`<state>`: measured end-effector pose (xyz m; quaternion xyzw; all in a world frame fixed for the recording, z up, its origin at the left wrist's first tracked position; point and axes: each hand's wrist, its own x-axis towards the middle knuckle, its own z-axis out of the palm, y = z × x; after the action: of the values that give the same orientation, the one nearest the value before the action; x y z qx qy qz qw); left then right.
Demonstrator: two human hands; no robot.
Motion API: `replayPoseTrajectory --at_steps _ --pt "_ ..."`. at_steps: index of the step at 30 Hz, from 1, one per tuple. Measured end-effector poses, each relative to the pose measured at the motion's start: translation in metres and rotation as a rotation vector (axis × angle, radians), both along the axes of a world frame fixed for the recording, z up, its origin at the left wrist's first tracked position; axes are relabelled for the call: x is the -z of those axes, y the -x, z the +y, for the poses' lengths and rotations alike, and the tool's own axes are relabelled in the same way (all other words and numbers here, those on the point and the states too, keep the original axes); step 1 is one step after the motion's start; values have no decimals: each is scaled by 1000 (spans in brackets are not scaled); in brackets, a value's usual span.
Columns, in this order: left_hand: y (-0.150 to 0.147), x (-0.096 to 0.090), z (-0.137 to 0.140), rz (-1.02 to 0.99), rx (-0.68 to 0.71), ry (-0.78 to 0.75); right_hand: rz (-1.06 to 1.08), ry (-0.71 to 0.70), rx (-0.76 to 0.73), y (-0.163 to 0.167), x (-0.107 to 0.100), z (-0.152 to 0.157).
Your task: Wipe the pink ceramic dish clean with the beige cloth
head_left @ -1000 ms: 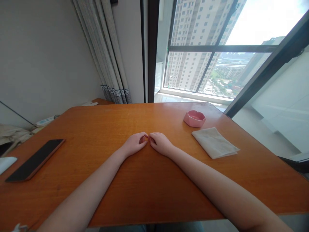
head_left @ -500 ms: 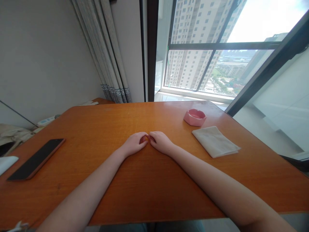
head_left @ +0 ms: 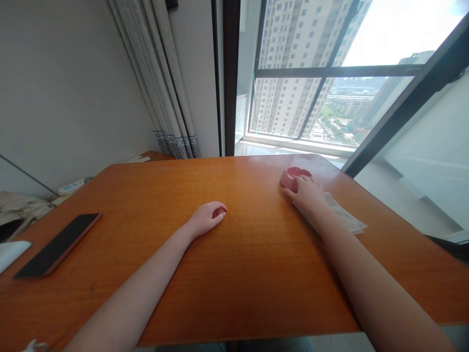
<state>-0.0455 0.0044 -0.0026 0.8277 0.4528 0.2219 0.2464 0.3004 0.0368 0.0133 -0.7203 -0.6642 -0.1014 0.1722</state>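
My right hand (head_left: 307,193) is over the near side of a pink ashtray (head_left: 288,180), its fingers spread with the thumb apart. The fingertips overlap the ashtray's near rim; whether they touch it I cannot tell. Under my right wrist lies a folded whitish cloth (head_left: 344,215), partly hidden by the hand and forearm. My left hand (head_left: 207,218) rests on the wooden table (head_left: 234,288), near the middle. Its fingers curl toward the thumb in a loose fist, and no object shows in the hollow between them.
A dark phone-like slab (head_left: 58,246) with a reddish edge lies on the table's left, beside a white object (head_left: 12,254) at the frame edge. Beyond the table stand a grey curtain (head_left: 161,83) and a window (head_left: 293,102). A remote-like white object (head_left: 72,186) sits past the left edge.
My right hand has left my left hand at the table's middle and moved right and forward to the ashtray, its fingers opening out. My left hand has stayed in place.
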Motion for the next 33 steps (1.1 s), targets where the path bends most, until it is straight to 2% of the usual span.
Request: replayPoseTrajectory --at_steps 3,8,11,14,18,21,23,25,27,30,33 --pt "0 1 0 1 -2 -5 24 45 12 -8 10 6" --pt "0 4 1 16 -8 -20 35 -43 -40 -16 17 18" --pt "0 5 2 25 -11 -45 28 -108 -133 -7 12 16" --pt "-1 3 -1 9 16 -157 45 -172 -324 26 1 5" --pt "-3 -6 -8 11 4 -445 75 -156 -678 86 -9 -17" --pt "-5 -13 -11 59 58 -571 75 -139 -899 122 -5 -32" --pt "-6 -16 -11 84 147 -573 90 -145 -976 136 0 -39" --pt "-6 -18 -11 108 204 -530 111 -151 -1005 143 4 -43" --pt "-4 -18 -9 128 184 -480 141 -155 -1001 142 4 -45" --pt "7 -16 -1 124 30 -468 213 -169 -874 126 1 -40" --pt "30 -13 13 150 -214 -515 247 -99 -636 97 1 -26"
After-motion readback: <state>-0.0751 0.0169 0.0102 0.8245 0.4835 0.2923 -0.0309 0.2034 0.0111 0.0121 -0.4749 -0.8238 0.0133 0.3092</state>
